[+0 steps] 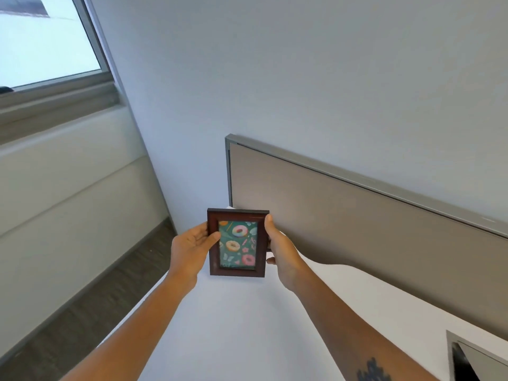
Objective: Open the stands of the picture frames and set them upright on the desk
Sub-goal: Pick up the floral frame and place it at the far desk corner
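A small dark-brown picture frame (238,243) with a green doughnut print faces me, upright near the far end of the white desk (242,325). My left hand (192,247) grips its left edge, thumb on the front. On the right edge, my right hand (280,250) holds the frame, fingers behind it. The frame's back and its stand are hidden. I cannot tell whether its bottom edge touches the desk.
A grey-brown partition panel (357,229) runs along the desk's right side. A white wall stands behind it. A window (46,42) is at top left, dark floor (82,312) lies left of the desk. A grey cable cutout (478,358) sits at bottom right.
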Demonstrator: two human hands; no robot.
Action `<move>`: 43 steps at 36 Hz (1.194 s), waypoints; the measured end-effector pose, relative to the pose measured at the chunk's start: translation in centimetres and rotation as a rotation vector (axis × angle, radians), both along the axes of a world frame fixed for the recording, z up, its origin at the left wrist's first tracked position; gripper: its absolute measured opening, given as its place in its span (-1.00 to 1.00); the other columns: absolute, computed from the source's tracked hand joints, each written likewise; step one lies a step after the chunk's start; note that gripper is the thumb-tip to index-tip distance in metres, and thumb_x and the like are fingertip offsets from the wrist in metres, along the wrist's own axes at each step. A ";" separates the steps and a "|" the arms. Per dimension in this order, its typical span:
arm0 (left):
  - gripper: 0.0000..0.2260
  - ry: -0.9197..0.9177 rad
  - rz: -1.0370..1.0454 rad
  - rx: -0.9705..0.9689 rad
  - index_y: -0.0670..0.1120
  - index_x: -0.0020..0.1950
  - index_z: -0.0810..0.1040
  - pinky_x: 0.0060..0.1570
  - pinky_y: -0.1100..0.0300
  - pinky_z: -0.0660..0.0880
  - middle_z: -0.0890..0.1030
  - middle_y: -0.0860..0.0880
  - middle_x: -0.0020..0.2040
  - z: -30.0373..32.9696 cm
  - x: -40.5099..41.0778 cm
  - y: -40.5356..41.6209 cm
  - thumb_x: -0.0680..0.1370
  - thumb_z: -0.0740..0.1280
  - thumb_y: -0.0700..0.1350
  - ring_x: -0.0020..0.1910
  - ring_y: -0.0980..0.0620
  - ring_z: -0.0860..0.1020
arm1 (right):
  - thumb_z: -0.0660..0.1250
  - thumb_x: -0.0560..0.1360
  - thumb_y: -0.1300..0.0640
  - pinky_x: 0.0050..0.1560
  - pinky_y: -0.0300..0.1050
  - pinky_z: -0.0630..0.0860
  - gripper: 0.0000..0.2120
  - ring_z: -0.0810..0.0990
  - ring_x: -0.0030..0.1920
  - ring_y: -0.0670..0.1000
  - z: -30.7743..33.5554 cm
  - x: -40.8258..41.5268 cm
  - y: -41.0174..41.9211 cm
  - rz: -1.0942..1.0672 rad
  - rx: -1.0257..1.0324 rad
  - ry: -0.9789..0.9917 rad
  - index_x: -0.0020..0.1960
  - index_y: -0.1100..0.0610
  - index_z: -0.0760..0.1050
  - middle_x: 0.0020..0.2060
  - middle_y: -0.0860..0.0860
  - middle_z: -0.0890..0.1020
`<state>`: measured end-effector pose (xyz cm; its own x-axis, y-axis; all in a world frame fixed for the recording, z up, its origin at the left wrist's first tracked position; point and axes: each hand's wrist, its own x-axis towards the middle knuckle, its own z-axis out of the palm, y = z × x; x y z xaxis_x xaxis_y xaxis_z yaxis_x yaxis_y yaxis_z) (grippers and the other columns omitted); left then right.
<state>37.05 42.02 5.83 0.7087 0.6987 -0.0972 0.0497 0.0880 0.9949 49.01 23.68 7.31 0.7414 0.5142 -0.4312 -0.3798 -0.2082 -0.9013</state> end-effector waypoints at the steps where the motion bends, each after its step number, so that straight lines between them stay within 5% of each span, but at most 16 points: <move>1: -0.73 0.004 0.000 -0.003 0.01 0.26 0.71 0.05 0.22 0.70 0.79 0.10 0.07 -0.3 0.6 0.4 0.58 0.49 -0.20 0.11 0.10 0.75 | 0.18 0.58 -0.54 0.06 0.00 0.44 -0.50 0.71 0.14 -0.06 -0.2 0.5 0.4 -0.008 0.001 0.011 0.00 -0.27 0.76 0.02 -0.20 0.82; 11: -0.68 -0.007 0.011 -0.004 -0.10 0.34 0.67 0.12 0.17 0.70 0.79 0.07 0.08 -2.4 4.3 3.4 0.59 0.47 -0.25 0.12 0.09 0.75 | 0.09 0.63 -0.51 -0.01 -0.04 0.40 -0.35 0.68 0.19 -0.10 -1.5 3.8 3.4 -0.011 0.012 0.062 0.39 -0.12 0.65 0.24 -0.11 0.77; 25: -0.67 0.023 0.017 0.000 -0.11 0.35 0.66 0.00 0.27 0.70 0.80 0.10 0.05 -3.9 4.1 4.7 0.58 0.47 -0.25 0.06 0.15 0.76 | 0.01 0.67 -0.48 0.20 0.08 0.36 -0.31 0.64 0.26 -0.07 -3.1 4.5 5.0 0.032 -0.016 0.092 0.41 -0.05 0.63 0.32 -0.03 0.73; 36: -0.71 0.081 0.026 0.047 -0.04 0.31 0.65 0.00 0.32 0.69 0.78 0.21 -0.03 -3.9 4.4 4.4 0.60 0.46 -0.23 -0.01 0.27 0.74 | 0.08 0.68 -0.44 0.03 -0.01 0.51 -0.37 0.70 0.23 0.00 -3.5 4.1 4.3 0.023 -0.026 0.084 0.34 -0.04 0.66 0.25 -0.01 0.75; 43: -0.58 0.120 0.002 0.124 0.02 0.51 0.48 0.31 0.09 0.60 0.67 0.13 0.28 -2.9 3.7 2.6 0.65 0.39 0.02 0.28 0.15 0.63 | 0.02 0.75 -0.34 0.42 0.01 0.36 -0.44 0.54 0.45 -0.01 -5.3 1.8 1.4 0.140 -0.130 -0.122 0.49 -0.03 0.51 0.42 -0.07 0.60</move>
